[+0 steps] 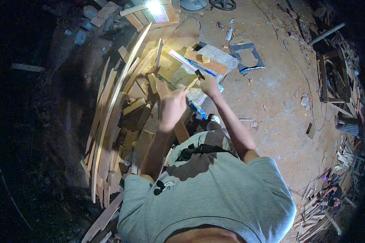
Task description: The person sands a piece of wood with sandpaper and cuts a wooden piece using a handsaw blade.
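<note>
My left hand (174,108), slightly blurred, is closed around a short, thin strip of wood (192,84) that points up toward my right hand. My right hand (209,86) is closed on a small black object (199,75), its kind too small to make out. Both hands are over a pale, worn work surface (217,52). Just beyond them lie a white strip with a pink edge (180,58), a long blue tool (202,68) and a brown board (213,64) with a small wood block (206,59) on it. A blue object (198,111) is at the near edge.
Long wooden slats (111,101) are piled along my left, with short offcuts (134,106) among them. A bright lamp (156,9) shines from a wooden frame (170,15) ahead. On the dirt floor lie a dark frame-shaped piece (247,56) and a scrap heap (312,214).
</note>
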The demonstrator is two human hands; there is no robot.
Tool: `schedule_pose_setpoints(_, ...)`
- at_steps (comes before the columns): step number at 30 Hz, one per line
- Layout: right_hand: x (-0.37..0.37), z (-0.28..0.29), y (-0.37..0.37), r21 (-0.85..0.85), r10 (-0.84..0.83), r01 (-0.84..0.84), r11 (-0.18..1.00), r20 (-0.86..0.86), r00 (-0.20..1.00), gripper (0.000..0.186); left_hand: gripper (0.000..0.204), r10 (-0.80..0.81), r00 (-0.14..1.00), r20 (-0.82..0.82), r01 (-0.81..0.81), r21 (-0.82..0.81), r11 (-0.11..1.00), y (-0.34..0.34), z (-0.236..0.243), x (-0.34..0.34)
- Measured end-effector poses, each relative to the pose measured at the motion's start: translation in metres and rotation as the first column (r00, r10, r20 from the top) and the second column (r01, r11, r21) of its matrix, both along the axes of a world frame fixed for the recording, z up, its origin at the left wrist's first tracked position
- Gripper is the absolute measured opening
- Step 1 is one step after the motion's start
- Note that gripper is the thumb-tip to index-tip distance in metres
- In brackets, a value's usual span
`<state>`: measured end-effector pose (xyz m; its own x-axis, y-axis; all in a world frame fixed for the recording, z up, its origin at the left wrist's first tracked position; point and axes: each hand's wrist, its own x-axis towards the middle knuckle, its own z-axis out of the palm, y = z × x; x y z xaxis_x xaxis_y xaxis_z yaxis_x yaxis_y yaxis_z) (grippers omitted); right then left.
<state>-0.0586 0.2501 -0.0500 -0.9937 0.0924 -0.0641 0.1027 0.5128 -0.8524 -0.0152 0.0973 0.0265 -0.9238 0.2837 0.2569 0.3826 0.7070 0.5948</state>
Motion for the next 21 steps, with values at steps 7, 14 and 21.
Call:
schedule_pose_setpoints(7,0.018,0.026,-0.008,-0.010,0.014,-0.015,1.000,-0.032,0.999,0.025,0.013,-0.028,0.985,-0.170,0.024,-0.024,0.999,0.011,-0.017,0.010)
schedule_pose_setpoints(14,-0.002,-0.015,0.004,0.166,0.110,-0.115,0.979,0.036,0.993,0.033,0.014,-0.012,0.981,-0.191,0.011,-0.009,1.000,0.023,-0.019,0.019)
schedule_pose_setpoints(21,-0.032,-0.060,0.019,0.379,0.055,-0.120,0.917,0.179,0.982,0.039,0.010,-0.024,0.980,-0.195,0.027,0.014,1.000,0.034,-0.034,0.031)
